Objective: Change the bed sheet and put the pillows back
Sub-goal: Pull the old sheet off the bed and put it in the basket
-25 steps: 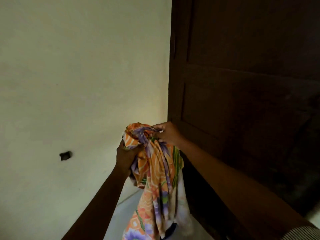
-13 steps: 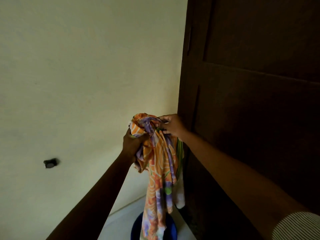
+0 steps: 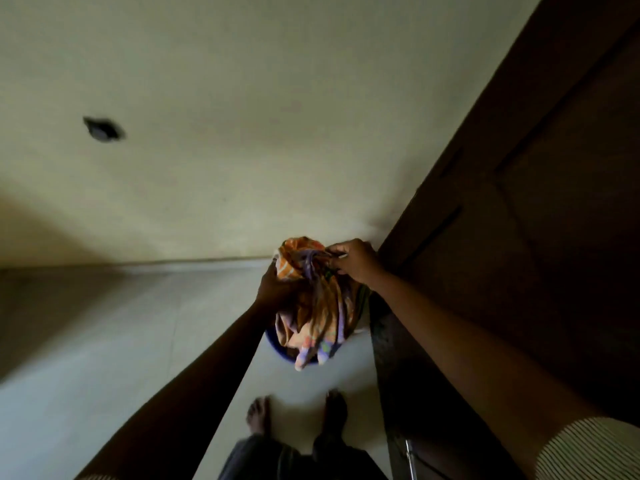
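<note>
One bunched bed sheet (image 3: pixel 313 306), orange with purple and green flower print, hangs crumpled in the head view over a blue tub (image 3: pixel 277 349) on the pale floor (image 3: pixel 138 341), close to a dark wooden door (image 3: pixel 519 237). It sits between both hands: the left hand (image 3: pixel 275 289) curls round its left side, and the right hand (image 3: pixel 358 263) pinches the gathered top with bent fingers.
</note>
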Tool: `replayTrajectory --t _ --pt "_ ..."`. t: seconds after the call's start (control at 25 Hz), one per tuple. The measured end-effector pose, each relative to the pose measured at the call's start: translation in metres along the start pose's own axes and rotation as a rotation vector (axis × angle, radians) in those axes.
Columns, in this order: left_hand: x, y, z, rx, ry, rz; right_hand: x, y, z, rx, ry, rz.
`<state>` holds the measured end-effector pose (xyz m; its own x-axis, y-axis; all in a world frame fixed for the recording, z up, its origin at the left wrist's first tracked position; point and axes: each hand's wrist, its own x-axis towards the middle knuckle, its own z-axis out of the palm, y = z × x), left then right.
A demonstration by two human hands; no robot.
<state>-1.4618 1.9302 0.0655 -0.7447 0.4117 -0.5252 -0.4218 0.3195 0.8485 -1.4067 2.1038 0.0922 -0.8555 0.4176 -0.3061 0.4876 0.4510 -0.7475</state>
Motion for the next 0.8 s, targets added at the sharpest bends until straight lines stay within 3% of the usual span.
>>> replayTrajectory --t 0.16,0.36,0.56,0.72,0.8 --pt "0.049 -0.079 0.010 0.250 0.097 -0.165 0.040 0.080 0.070 -0.047 -0.141 0.099" --pt "0.115 -0.190 0.033 0.387 0.174 -0.265 0.071 0.189 0.178 -0.101 -0.019 0.118" --pt "0.193 -0.297 0.061 0.575 0.206 -0.243 0.114 0.311 0.246 0.145 -0.150 0.280" --pt "0.240 -0.367 0.068 0.936 0.061 -0.083 0.154 0.424 0.246 0.384 0.270 0.713" --pt "0.267 -0.397 0.073 1.024 -0.013 0.030 0.176 0.476 0.253 0.398 0.298 0.875"
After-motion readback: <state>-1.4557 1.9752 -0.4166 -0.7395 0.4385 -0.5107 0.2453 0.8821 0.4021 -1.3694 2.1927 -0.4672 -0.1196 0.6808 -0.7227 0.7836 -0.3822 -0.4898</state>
